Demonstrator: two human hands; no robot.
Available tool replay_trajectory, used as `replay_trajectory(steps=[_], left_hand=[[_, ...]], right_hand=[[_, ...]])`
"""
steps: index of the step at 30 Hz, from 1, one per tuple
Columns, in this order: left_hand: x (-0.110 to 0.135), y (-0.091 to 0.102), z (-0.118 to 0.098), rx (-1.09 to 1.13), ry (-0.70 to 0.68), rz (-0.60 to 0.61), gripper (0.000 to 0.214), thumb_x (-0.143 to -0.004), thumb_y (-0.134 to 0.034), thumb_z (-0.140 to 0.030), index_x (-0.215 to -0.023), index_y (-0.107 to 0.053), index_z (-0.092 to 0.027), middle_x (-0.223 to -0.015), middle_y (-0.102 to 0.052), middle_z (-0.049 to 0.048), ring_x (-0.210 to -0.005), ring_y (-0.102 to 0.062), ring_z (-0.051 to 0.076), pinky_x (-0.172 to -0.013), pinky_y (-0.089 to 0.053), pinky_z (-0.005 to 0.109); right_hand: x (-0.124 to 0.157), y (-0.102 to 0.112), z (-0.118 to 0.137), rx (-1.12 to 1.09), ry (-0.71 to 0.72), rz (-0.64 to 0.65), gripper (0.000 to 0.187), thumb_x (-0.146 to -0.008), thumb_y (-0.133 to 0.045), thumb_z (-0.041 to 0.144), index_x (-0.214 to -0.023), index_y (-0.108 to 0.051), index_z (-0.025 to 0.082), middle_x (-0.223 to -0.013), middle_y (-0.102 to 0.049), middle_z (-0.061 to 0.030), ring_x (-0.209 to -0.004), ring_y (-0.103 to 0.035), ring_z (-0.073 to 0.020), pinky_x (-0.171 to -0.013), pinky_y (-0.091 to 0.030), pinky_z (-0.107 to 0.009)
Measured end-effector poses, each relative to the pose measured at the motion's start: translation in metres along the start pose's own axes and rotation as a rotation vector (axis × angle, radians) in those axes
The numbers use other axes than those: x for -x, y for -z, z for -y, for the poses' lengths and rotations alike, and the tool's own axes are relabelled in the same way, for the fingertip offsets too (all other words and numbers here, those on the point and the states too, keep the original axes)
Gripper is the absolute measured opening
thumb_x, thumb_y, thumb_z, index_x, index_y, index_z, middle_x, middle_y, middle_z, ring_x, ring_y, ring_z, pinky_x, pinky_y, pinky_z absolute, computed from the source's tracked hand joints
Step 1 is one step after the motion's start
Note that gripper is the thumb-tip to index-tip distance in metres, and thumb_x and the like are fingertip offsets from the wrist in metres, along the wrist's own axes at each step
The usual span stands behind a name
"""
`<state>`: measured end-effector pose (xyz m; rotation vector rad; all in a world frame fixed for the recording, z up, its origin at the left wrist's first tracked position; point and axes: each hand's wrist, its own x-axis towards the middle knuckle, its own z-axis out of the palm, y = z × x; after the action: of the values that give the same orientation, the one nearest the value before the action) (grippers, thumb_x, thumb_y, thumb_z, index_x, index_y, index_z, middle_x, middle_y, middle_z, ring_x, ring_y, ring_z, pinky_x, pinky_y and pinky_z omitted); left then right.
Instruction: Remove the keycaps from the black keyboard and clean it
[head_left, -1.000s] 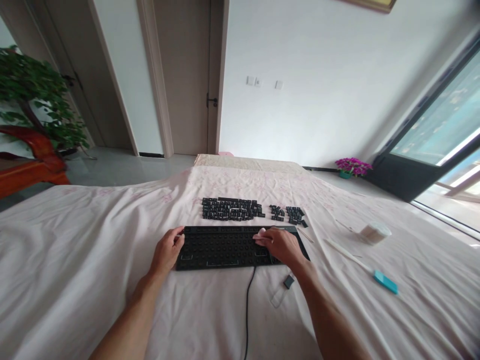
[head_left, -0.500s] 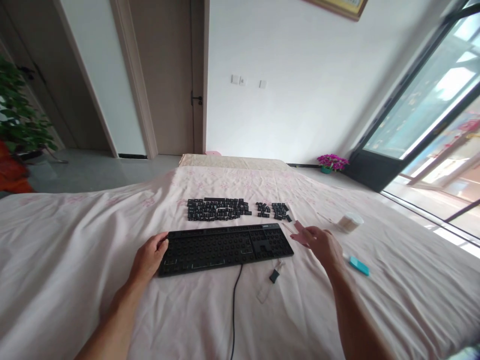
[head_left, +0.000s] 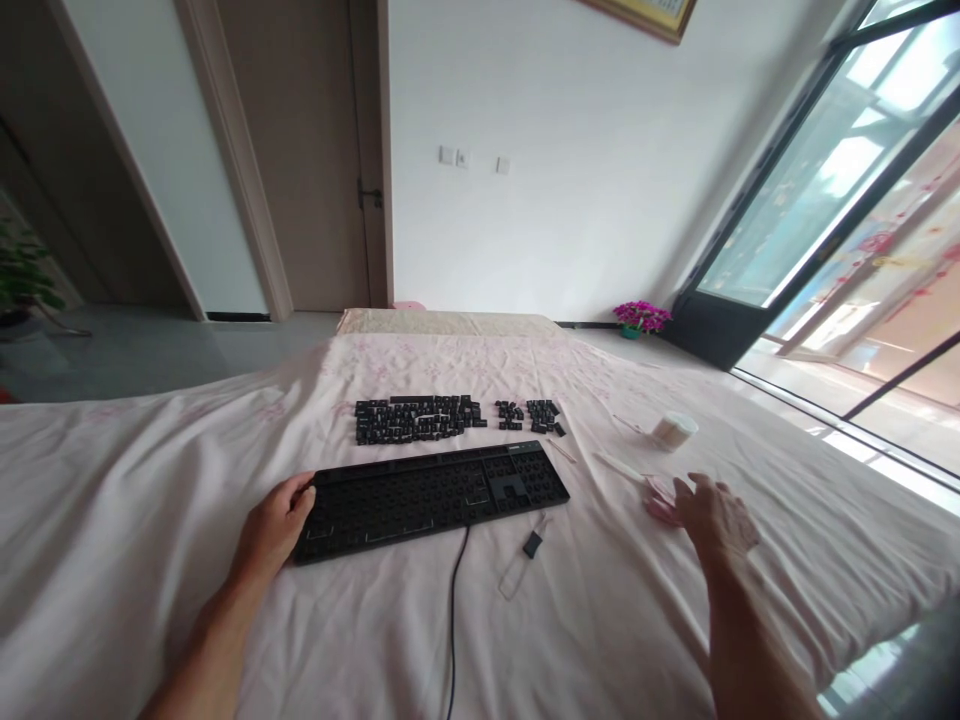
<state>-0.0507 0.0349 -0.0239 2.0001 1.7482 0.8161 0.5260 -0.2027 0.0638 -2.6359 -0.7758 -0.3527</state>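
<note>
A black keyboard [head_left: 442, 497] with its keycaps off lies on the bedsheet, turned slightly. My left hand [head_left: 279, 525] grips its left end, thumb on top. At the right, my right hand [head_left: 716, 512] hovers low over the sheet with fingers apart, beside a crumpled pink cloth [head_left: 663, 500]. A thin white stick [head_left: 619, 466] reaches out left of the cloth. The turquoise thing seen earlier is hidden, perhaps beneath my right hand. In front of the keyboard lies a wire keycap puller [head_left: 532, 544] with a black middle. Loose black keycaps [head_left: 412, 420] stand in groups behind the keyboard.
A cotton swab [head_left: 562, 451] lies by the keyboard's far right corner. Farther right is a round white tub [head_left: 676, 431], with another thin stick nearby. The keyboard's cable [head_left: 453, 620] runs toward me across the pink bedsheet [head_left: 360, 640].
My right hand has moved right, away from the keyboard, and its fingers have spread. The pink cloth it held now lies beside it. My left hand keeps its grip; the view has turned slightly right.
</note>
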Motion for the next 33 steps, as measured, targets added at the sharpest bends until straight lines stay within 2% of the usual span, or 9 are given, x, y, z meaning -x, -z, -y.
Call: replay_trajectory(steps=[3, 6, 8, 10, 13, 19, 23, 29, 33], left_hand=[[-0.001, 0.000, -0.003, -0.011, 0.013, 0.006, 0.040, -0.084, -0.041, -0.039, -0.114, -0.060, -0.021, -0.111, -0.068, 0.0047, -0.101, -0.064, 0.022, -0.086, -0.049, 0.029], [-0.003, 0.001, -0.006, -0.029, 0.037, 0.015, 0.039, -0.084, -0.042, -0.039, -0.114, -0.060, -0.022, -0.110, -0.069, 0.0041, -0.100, -0.064, 0.022, -0.084, -0.049, 0.029], [-0.003, 0.002, -0.009, -0.046, 0.065, 0.020, 0.039, -0.084, -0.042, -0.039, -0.114, -0.060, -0.023, -0.109, -0.069, 0.0036, -0.098, -0.065, 0.022, -0.082, -0.049, 0.029], [-0.003, 0.003, -0.012, -0.067, 0.085, 0.018, 0.038, -0.084, -0.042, -0.038, -0.114, -0.060, -0.023, -0.108, -0.070, 0.0036, -0.096, -0.065, 0.022, -0.081, -0.049, 0.029], [-0.004, 0.003, -0.018, -0.085, 0.094, 0.000, 0.038, -0.084, -0.043, -0.037, -0.114, -0.061, -0.024, -0.108, -0.070, 0.0035, -0.095, -0.065, 0.022, -0.080, -0.049, 0.028], [-0.010, -0.002, -0.027, -0.120, 0.199, -0.030, 0.039, -0.082, -0.046, -0.038, -0.113, -0.064, -0.026, -0.108, -0.070, 0.0032, -0.095, -0.065, 0.024, -0.080, -0.049, 0.030], [-0.013, -0.006, -0.026, -0.102, 0.204, -0.040, 0.039, -0.081, -0.046, -0.038, -0.114, -0.064, -0.026, -0.108, -0.070, 0.0036, -0.096, -0.065, 0.025, -0.082, -0.048, 0.031], [-0.014, -0.005, -0.032, -0.053, 0.193, -0.052, 0.038, -0.081, -0.046, -0.036, -0.112, -0.065, -0.024, -0.107, -0.071, 0.0033, -0.095, -0.065, 0.024, -0.081, -0.048, 0.030], [-0.012, -0.008, -0.042, -0.056, 0.206, -0.043, 0.036, -0.082, -0.045, -0.036, -0.111, -0.064, -0.026, -0.106, -0.071, 0.0025, -0.093, -0.065, 0.024, -0.077, -0.048, 0.030]], right_hand=[[0.020, -0.001, 0.025, -0.048, 0.127, 0.086, 0.038, -0.085, -0.044, 0.041, -0.109, -0.067, 0.023, -0.109, -0.068, -0.0116, -0.092, -0.063, -0.0296, -0.074, -0.045, -0.038], [0.058, 0.003, 0.074, -0.304, 0.624, 0.420, 0.027, -0.085, -0.047, 0.033, -0.095, -0.071, 0.024, -0.102, -0.069, -0.0053, -0.090, -0.062, -0.0217, -0.080, -0.045, -0.031], [0.086, 0.007, 0.103, -0.371, 0.826, 0.607, 0.024, -0.084, -0.049, 0.024, -0.091, -0.072, 0.026, -0.098, -0.069, -0.0028, -0.089, -0.061, -0.0192, -0.080, -0.045, -0.030], [0.107, 0.010, 0.120, -0.375, 0.970, 0.702, 0.026, -0.080, -0.053, 0.016, -0.094, -0.072, 0.027, -0.101, -0.068, -0.0023, -0.097, -0.058, -0.0195, -0.087, -0.043, -0.030], [0.123, 0.012, 0.125, -0.308, 1.052, 0.719, 0.032, -0.077, -0.056, 0.011, -0.098, -0.072, 0.028, -0.103, -0.066, -0.0027, -0.098, -0.055, -0.0197, -0.088, -0.041, -0.031], [0.123, 0.012, 0.109, -0.184, 1.035, 0.668, 0.019, -0.077, -0.056, 0.014, -0.087, -0.070, 0.023, -0.086, -0.065, -0.0039, -0.089, -0.056, -0.0195, -0.079, -0.040, -0.028], [0.111, 0.005, 0.100, -0.251, 0.922, 0.693, 0.017, -0.077, -0.054, 0.019, -0.086, -0.068, 0.022, -0.086, -0.065, -0.0020, -0.077, -0.058, -0.0158, -0.069, -0.040, -0.025], [0.035, -0.029, 0.076, -0.235, 0.614, 0.394, 0.024, -0.077, -0.053, 0.032, -0.091, -0.070, 0.022, -0.089, -0.068, -0.0032, -0.078, -0.061, -0.0183, -0.070, -0.041, -0.026], [-0.021, -0.050, 0.058, -0.136, 0.403, 0.337, 0.030, -0.076, -0.052, 0.033, -0.096, -0.071, 0.021, -0.089, -0.070, -0.0061, -0.081, -0.063, -0.0222, -0.069, -0.042, -0.028]])
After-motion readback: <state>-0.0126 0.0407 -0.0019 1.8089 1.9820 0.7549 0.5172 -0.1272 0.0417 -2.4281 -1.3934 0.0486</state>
